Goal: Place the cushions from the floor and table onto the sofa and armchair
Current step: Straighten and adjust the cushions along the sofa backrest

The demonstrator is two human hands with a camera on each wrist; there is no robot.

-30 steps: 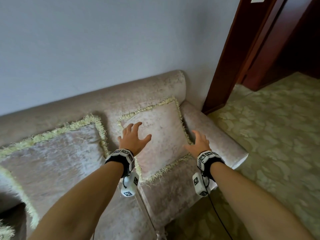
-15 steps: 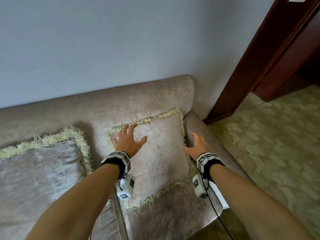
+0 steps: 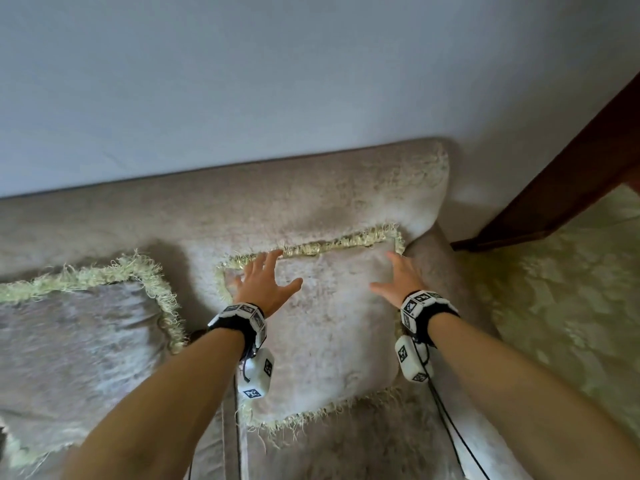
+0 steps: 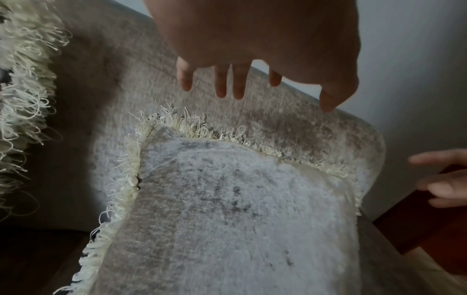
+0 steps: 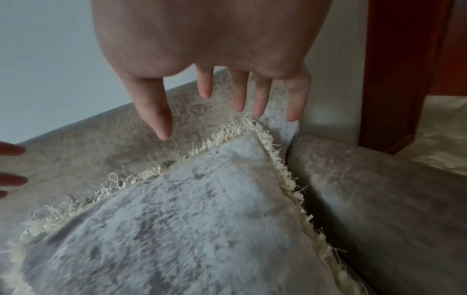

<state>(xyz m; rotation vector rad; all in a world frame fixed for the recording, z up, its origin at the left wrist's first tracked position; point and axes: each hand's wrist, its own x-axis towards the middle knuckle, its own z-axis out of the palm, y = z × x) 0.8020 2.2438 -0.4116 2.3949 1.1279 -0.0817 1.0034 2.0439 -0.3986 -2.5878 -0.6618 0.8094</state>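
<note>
A beige velvet cushion (image 3: 332, 327) with a pale fringe leans against the sofa (image 3: 311, 195) backrest at the sofa's right end, next to the armrest (image 3: 436, 258). My left hand (image 3: 266, 282) is spread open over the cushion's upper left corner. My right hand (image 3: 398, 282) is open over its upper right corner. In the left wrist view the cushion (image 4: 227, 209) lies below the straight fingers (image 4: 237, 87), apart from them. In the right wrist view the cushion (image 5: 189, 209) corner sits just under the fingertips (image 5: 260, 107). Neither hand holds anything.
A second, larger fringed cushion (image 3: 69, 348) leans on the sofa to the left. A dark wooden door frame (image 3: 561, 181) stands right of the sofa, with patterned green floor (image 3: 571, 306) beyond. A pale wall (image 3: 277, 81) rises behind the backrest.
The view has closed in on the sofa. Both hands have moved up the cushion toward its top corners, and the right hand has shifted from the armrest side onto the cushion.
</note>
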